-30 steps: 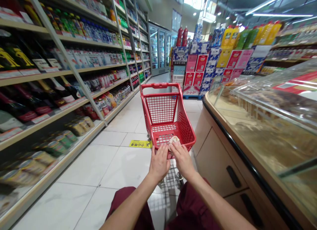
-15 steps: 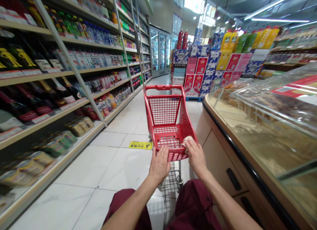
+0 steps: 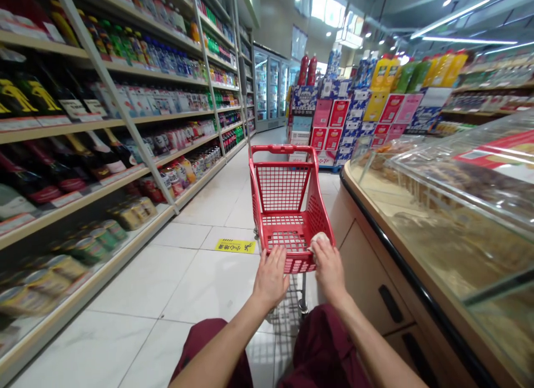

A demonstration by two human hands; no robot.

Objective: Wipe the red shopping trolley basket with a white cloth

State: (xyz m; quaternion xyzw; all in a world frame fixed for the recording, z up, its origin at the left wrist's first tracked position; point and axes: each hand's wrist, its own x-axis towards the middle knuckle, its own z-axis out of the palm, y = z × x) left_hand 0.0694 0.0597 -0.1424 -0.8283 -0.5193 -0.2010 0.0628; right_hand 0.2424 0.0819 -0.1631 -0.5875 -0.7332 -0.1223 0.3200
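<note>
In front of me stands a red plastic shopping cart (image 3: 317,216) with a mesh basket and a handle bar at its far end. My left hand (image 3: 271,276) grips the near rim, its fingers curled over the edge into the basket. At the near right corner my right hand (image 3: 329,265) presses a crumpled white cloth (image 3: 320,237) against the rim. Most of the cloth is hidden under the fingers. The basket holds nothing that I can see. Below it show a metal leg and a caster (image 3: 302,305).
Drink shelves (image 3: 137,118) line the left side. A glass-topped counter (image 3: 375,210) with wooden drawers stands close on the right. Stacked drink boxes (image 3: 334,121) rise beyond the cart. A yellow floor sticker (image 3: 235,246) lies left of the cart on white tiles.
The cart's far end has swung slightly to the right. My right hand and the cloth have shifted a little at the corner. My left hand keeps its place on the near rim.
</note>
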